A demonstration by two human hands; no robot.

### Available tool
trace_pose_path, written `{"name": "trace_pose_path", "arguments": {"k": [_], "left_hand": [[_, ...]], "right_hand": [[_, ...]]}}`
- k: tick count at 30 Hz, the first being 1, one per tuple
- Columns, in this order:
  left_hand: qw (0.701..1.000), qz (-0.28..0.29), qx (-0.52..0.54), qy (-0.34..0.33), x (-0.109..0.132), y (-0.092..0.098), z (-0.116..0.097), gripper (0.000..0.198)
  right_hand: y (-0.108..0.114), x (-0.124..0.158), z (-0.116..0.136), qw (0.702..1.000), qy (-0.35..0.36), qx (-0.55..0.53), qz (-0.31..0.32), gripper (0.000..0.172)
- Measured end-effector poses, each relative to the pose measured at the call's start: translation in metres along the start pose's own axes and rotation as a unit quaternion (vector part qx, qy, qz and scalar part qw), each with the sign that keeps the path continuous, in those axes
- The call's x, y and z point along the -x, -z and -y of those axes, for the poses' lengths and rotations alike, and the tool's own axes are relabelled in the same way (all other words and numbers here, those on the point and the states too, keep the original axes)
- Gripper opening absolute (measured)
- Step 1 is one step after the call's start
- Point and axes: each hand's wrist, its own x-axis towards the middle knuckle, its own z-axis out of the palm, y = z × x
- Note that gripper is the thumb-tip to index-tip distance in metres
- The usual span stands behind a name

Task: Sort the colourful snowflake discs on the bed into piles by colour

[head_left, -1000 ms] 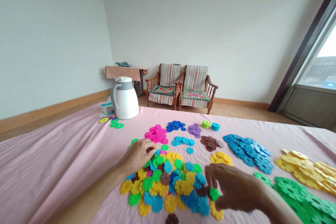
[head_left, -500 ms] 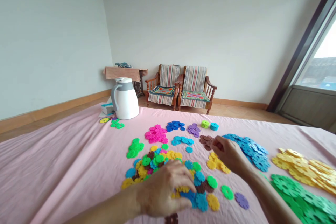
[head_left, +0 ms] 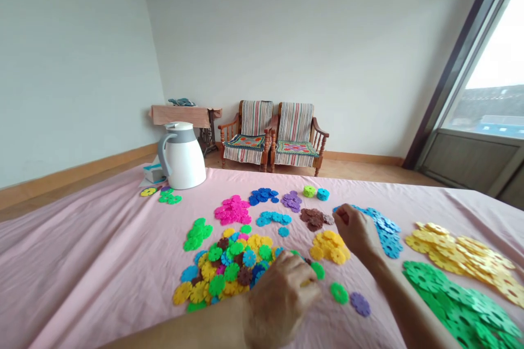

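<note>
A mixed heap of colourful snowflake discs (head_left: 229, 270) lies on the pink cloth (head_left: 102, 262). My left hand (head_left: 282, 297) rests at the heap's right end, fingers curled, with a yellow disc (head_left: 305, 283) pinched at the fingertips. My right hand (head_left: 357, 230) reaches further back. Its bunched fingertips hover between the brown pile (head_left: 314, 218) and the blue pile (head_left: 382, 226), just behind a small yellow pile (head_left: 329, 245). Whether it holds a disc is hidden. A loose green disc (head_left: 339, 292) and a purple disc (head_left: 360, 304) lie between my forearms.
Sorted piles sit behind the heap: green (head_left: 198, 232), pink (head_left: 231, 210), dark blue (head_left: 262, 195), purple (head_left: 291, 200), cyan (head_left: 273, 218). Large yellow (head_left: 466, 253) and green (head_left: 458, 297) piles lie at the right. A white jug (head_left: 182, 155) stands at the back left.
My left hand crossed from the heap's far-left side to its near-right end. My right hand dropped a green disc and reached back to the brown and blue piles. The view panned right.
</note>
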Motion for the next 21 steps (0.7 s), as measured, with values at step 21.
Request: {"name": "trace_pose_path", "arguments": {"k": [21], "left_hand": [[0.999,0.040,-0.034,-0.006,0.010,0.001,0.008,0.009]], "right_hand": [[0.001,0.010,0.025,0.997,0.053,-0.032,0.035,0.019]]}}
